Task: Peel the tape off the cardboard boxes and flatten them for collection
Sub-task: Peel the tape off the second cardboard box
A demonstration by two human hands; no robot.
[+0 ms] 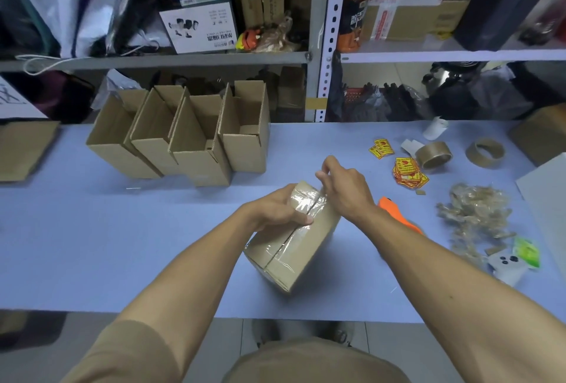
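- A closed cardboard box [294, 238], sealed with clear tape [306, 203] along its seam, sits tilted near the front edge of the blue table [92, 245], about midway along it.
- The left hand [275, 209] grips the box's far end, fingers curled over the taped top.
- The right hand [343, 183] pinches the tape at that same far end, fingers together just above the box.
- Four open cardboard boxes [190, 134] stand in a row touching one another toward the table's back edge, left of centre; what shows of their insides holds nothing.
- An orange box cutter [398, 214] lies just right of the held box, partly under the right forearm.
- Near the right edge: a heap of peeled tape [474, 214], two tape rolls [433, 154], and red-and-yellow stickers [405, 168].
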